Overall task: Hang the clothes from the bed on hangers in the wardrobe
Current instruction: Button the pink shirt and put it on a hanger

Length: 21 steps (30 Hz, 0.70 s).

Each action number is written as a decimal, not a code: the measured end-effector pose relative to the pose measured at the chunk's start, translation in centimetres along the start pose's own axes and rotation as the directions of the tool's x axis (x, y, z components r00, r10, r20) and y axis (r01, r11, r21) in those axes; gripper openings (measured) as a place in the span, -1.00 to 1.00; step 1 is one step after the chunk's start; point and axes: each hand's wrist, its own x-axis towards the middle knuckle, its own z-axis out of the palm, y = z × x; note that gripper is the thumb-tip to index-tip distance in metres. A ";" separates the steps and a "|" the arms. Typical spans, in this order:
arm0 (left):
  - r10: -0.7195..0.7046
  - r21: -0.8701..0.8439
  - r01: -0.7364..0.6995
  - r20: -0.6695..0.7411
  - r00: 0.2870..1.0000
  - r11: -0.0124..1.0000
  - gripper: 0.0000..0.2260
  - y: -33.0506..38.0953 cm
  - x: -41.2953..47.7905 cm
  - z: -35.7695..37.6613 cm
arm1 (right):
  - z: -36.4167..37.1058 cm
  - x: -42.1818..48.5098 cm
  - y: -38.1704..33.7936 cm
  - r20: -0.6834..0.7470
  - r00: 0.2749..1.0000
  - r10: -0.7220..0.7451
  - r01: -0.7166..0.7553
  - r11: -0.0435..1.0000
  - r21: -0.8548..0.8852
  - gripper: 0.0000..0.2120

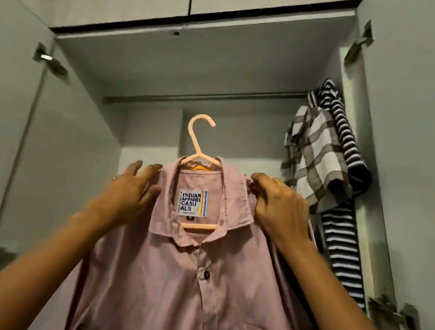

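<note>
A pink button-up shirt (192, 283) sits on a peach plastic hanger (196, 136), held up in front of the open wardrobe. The hanger's hook is below the metal rail (193, 96) and not on it. My right hand (279, 207) grips the shirt's right shoulder with curled fingers. At the shirt's left shoulder is my left hand (132, 191), its fingers spread and relaxed, touching the fabric by the collar.
A checked shirt (315, 157) and a black-and-white striped garment (348, 168) hang at the rail's right end. Open wardrobe doors with metal hinges (50, 62) stand on both sides. The left and middle stretch of the rail carries nothing.
</note>
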 end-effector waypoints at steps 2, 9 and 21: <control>0.047 0.034 -0.049 0.059 0.997 0.998 -0.38 -0.1 3.2 3.9 | 1.7 1.9 1.8 0.022 0.998 0.064 -0.061 0.994 -0.088 -0.70; 0.137 0.024 -0.141 0.106 0.985 0.990 -0.50 3.7 12.5 17.1 | 7.6 10.1 9.3 0.045 0.969 0.244 -0.210 0.904 -0.372 -0.74; 0.256 -0.217 -0.243 0.032 0.966 0.945 -0.49 7.7 28.2 33.4 | 18.8 25.3 22.5 -0.135 0.979 0.153 -0.204 0.756 -0.622 -0.74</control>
